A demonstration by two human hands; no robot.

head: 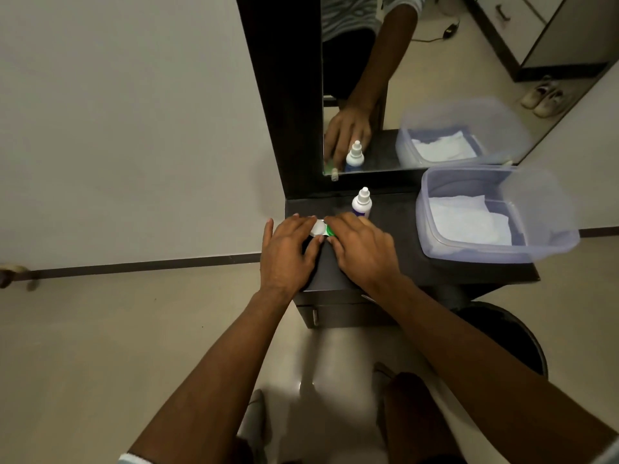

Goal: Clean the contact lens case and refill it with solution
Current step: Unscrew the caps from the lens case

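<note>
The contact lens case [321, 229], white on its left and green on its right, lies on the dark dresser top [402, 259]. My left hand [289, 251] covers its white end, fingers curled over it. My right hand [360, 249] covers the green end the same way. Most of the case is hidden under my fingers. A small white solution bottle [362, 203] with a blue label stands upright just behind my right hand, cap on.
A clear plastic tub [435, 236] holding white tissue sits on the right of the dresser top. A mirror [435, 78] rises behind the dresser and repeats the bottle and tub. A dark round bin [516, 333] stands on the floor to the right.
</note>
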